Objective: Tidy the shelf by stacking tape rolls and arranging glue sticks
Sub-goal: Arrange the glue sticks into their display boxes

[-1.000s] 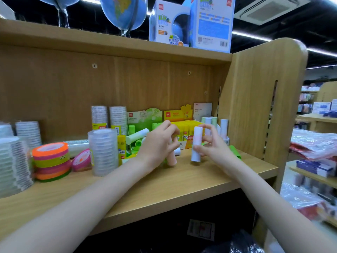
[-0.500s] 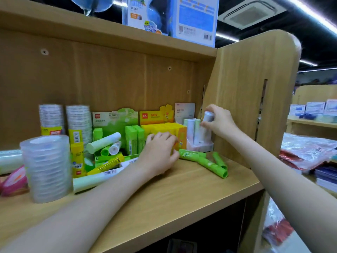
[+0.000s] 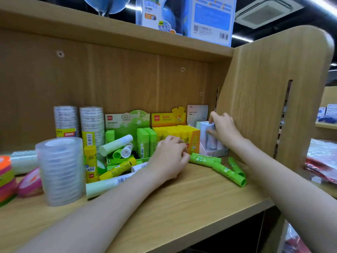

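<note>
Right hand (image 3: 223, 129): fingers and thumb curl round a white glue stick (image 3: 210, 136) that stands upright in the pale display box (image 3: 212, 152), at the right rear corner of the shelf (image 3: 182, 201) and just beside the wooden side panel (image 3: 264, 99). Other pale sticks stand in the same box, touching the gripped one.

Left hand (image 3: 168, 158): fingers curled, knuckles up, resting on the shelf board in front of the yellow display box (image 3: 194, 141); its fingertips meet the near end of a green glue stick (image 3: 205, 159) lying flat. Whether they actually pinch that stick cannot be told.

Two further green sticks (image 3: 229, 174) lie loose on the board to the right, angled toward the shelf edge, between the two forearms.

The yellow box holds upright yellow sticks in close rows. To its left, the green display box (image 3: 125, 125) holds several upright green sticks and a few pale ones lying tilted or on their sides. A yellow stick (image 3: 117, 169) and a long pale green stick (image 3: 102, 187) lie flat in front of it.

Farther left, a stack of clear tape rolls (image 3: 61, 170) stands near the front of the shelf; two taller clear stacks (image 3: 80, 123) stand against the back panel. Coloured tape rolls (image 3: 5, 179) sit at the left margin, partly out of view.
</note>
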`<state>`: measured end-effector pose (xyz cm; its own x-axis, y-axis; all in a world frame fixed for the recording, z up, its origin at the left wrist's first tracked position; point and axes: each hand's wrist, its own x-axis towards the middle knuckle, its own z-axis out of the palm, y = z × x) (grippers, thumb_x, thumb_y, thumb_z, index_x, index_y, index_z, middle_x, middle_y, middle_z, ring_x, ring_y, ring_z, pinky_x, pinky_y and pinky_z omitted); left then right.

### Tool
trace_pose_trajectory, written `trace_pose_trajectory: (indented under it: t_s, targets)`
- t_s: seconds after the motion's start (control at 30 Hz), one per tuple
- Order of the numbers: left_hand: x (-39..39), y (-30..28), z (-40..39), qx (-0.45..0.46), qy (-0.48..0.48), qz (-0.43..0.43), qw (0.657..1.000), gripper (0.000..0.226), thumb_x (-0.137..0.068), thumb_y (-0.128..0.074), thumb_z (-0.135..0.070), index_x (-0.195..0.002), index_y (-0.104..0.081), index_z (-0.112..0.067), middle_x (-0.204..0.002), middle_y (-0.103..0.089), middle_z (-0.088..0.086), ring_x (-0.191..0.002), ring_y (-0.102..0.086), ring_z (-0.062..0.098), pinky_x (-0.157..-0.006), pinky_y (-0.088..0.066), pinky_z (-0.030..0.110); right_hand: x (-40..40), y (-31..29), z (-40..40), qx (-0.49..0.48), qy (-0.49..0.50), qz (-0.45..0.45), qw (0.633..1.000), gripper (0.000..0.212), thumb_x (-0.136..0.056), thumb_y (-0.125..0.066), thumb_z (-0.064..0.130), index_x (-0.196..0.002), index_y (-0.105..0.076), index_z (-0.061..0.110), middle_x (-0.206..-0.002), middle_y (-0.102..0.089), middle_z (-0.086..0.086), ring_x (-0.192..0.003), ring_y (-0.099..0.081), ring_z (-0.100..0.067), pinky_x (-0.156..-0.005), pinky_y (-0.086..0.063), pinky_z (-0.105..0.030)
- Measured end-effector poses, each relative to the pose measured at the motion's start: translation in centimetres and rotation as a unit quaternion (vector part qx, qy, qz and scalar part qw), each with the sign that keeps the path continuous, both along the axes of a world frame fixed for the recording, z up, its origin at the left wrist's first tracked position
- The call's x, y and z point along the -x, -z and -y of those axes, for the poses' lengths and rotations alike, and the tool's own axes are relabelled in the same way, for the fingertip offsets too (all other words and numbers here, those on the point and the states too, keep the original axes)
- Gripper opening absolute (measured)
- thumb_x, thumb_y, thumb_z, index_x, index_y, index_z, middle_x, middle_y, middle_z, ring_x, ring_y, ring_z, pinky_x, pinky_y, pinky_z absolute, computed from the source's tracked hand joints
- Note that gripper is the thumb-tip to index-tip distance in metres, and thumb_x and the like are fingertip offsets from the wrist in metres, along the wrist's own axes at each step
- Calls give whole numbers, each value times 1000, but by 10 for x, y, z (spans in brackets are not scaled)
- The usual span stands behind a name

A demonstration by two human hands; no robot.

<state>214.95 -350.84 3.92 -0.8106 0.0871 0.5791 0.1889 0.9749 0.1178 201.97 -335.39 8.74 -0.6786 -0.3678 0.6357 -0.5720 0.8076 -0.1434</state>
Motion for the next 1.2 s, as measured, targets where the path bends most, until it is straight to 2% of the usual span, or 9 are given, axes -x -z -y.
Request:
trace_pose_trajectory:
  t_s: [0.1, 0.2, 0.27, 0.33, 0.43, 0.57, 0.83, 1.07, 1.2]
  targets:
    - [1, 0, 1, 5, 0, -2, 1000, 30, -92, -39, -24, -103, -65, -14, -123, -55, -3, -120, -36, 14, -97, -29, 31, 6, -2, -1, 9, 3, 14, 1000, 22, -85, -63, 22, -94, -45, 12, -91, -55, -18, -99, -43, -31, -71, -30, -32]
    - [-1, -1, 0, 5, 2, -4, 1000, 28, -92, -41, -21, -105, -65, -14, -124, -54, -3, -120, -35, 14, -97, -28, 30, 9, -12, -3, -41, 43, -10, 998, 17, -90, -57, 19, -95, -54, 4, -94, -60, -18, -103, -42, -31, -75, -41, -38]
    - [-2, -2, 0, 3, 3, -2, 1000, 29, -92, -40, -21, -107, -65, -14, -125, -54, -4, -120, -35, 13, -98, -28, 31, 11, -17, -5, -71, 57, -31, 995, 15, -91, -54, 14, -96, -58, 1, -99, -62, -17, -106, -42, -32, -80, -40, -39]
    - [-3, -3, 0, 2, 2, -1, 1000, 30, -92, -40, -21, -107, -65, -14, -125, -54, -4, -121, -35, 13, -98, -28, 31, 12, -17, -5, -88, 63, -40, 993, 12, -92, -50, 8, -96, -59, 0, -99, -62, -17, -106, -42, -32, -75, -36, -35]
    - [-3, -2, -1, 3, 0, -3, 1000, 30, -93, -39, -21, -106, -65, -13, -125, -54, -3, -120, -35, 13, -99, -29, 31, 15, -18, -6, -80, 43, -22, 996, 15, -88, -43, -2, -89, -58, 2, -92, -62, -19, -98, -47, -32, -71, -38, -36]
    - [-4, -3, -1, 1, 0, -5, 1000, 30, -93, -40, -21, -106, -66, -13, -125, -54, -3, -120, -35, 13, -99, -29, 32, 18, -25, -9, -69, 13, 10, 997, 19, -86, -41, -4, -79, -52, 10, -89, -56, -16, -90, -52, -34, -71, -43, -35]
    - [-3, -2, 0, 6, -2, -5, 1000, 31, -93, -39, -21, -109, -65, -13, -126, -54, -3, -122, -34, 13, -100, -28, 32, 21, -29, -7, -90, -1, 20, 996, 17, -88, -42, -1, -80, -51, 10, -90, -56, -14, -91, -53, -31, -68, -41, -32]
    - [-3, -2, -1, 0, 4, -10, 1000, 31, -93, -39, -20, -106, -66, -13, -127, -53, -4, -121, -33, 12, -100, -26, 30, 17, -25, -2, -77, 5, -15, 997, 18, -87, -40, -2, -79, -53, 8, -79, -53, -10, -87, -49, -28, -65, -38, -31]
    - [-3, -1, 0, 1, 4, -9, 1000, 31, -94, -38, -21, -106, -66, -13, -127, -53, -4, -122, -33, 12, -100, -26, 31, 17, -17, -7, -67, 4, -37, 997, 15, -88, -43, 2, -89, -57, 4, -91, -60, -16, -94, -48, -34, -73, -37, -34]
